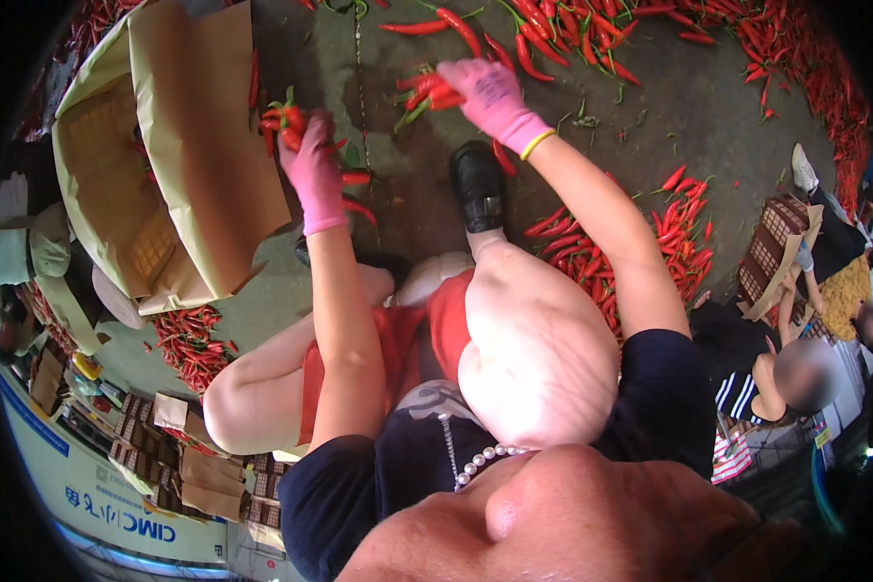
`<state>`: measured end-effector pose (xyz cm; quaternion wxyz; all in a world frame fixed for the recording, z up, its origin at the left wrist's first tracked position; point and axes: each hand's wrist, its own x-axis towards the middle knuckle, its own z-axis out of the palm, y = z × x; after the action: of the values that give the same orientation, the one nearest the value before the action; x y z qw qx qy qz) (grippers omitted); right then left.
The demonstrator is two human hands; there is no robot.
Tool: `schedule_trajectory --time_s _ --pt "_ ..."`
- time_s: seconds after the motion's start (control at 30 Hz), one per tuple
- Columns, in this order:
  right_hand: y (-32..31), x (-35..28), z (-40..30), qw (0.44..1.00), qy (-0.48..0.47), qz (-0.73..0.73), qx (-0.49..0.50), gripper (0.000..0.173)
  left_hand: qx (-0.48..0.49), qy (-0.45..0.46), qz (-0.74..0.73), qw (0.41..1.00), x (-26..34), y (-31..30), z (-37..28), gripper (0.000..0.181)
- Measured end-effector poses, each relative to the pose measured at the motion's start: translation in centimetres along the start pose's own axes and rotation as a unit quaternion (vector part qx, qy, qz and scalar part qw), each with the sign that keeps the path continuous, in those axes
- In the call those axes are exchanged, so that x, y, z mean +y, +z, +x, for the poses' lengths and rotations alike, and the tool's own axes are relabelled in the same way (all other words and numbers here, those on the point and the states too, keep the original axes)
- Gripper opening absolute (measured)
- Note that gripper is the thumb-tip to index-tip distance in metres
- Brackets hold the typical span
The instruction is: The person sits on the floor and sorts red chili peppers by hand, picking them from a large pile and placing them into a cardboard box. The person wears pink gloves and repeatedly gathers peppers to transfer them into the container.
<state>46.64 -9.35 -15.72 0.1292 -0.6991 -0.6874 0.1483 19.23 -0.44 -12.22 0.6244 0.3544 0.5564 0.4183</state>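
Observation:
My left hand [313, 171], in a pink glove, grips a small bunch of red chili peppers [285, 125] beside the paper-lined crate. My right hand [493, 94], in a pink glove with a yellow cuff edge, is closed around another bunch of red chilies [428, 94] above the concrete floor. Brown paper [196, 131] lines the plastic crate [91, 138] on the left and folds out over its near side. Inside, a few red chilies show, though most of the interior is hidden. Loose chilies [358, 207] lie on the floor beneath my left wrist.
Chili heaps lie at the top [575, 29], beneath my right forearm [680, 240], at lower left [189, 345] and along the right rim [807, 80]. A co-worker [756, 378] sits at right near a brown crate [771, 240]. Crates [134, 436] and a white truck body [138, 502] stand lower left.

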Motion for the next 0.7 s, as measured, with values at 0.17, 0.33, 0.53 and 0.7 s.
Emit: schedule_trajectory --time_s 0.17,0.33,0.53,0.7 --pt "1.8 0.8 -2.6 0.998 -0.053 -0.009 -0.034 0.048 -0.094 0.088 0.266 0.955 -1.9 5.5 -0.3 0.038" --pt "-1.7 1.4 -6.3 0.996 -0.027 0.020 -0.079 0.045 -0.201 0.199 0.556 0.781 -5.3 8.0 1.4 0.045" --pt "-3.4 1.9 -9.0 0.800 0.338 0.489 0.083 0.043 -0.147 -0.101 0.123 0.976 -0.3 6.3 -1.9 0.030" --pt "-7.1 -14.5 2.2 0.735 0.130 0.665 0.008 0.057 -0.072 0.008 -0.092 0.993 3.7 5.3 -6.7 0.035"
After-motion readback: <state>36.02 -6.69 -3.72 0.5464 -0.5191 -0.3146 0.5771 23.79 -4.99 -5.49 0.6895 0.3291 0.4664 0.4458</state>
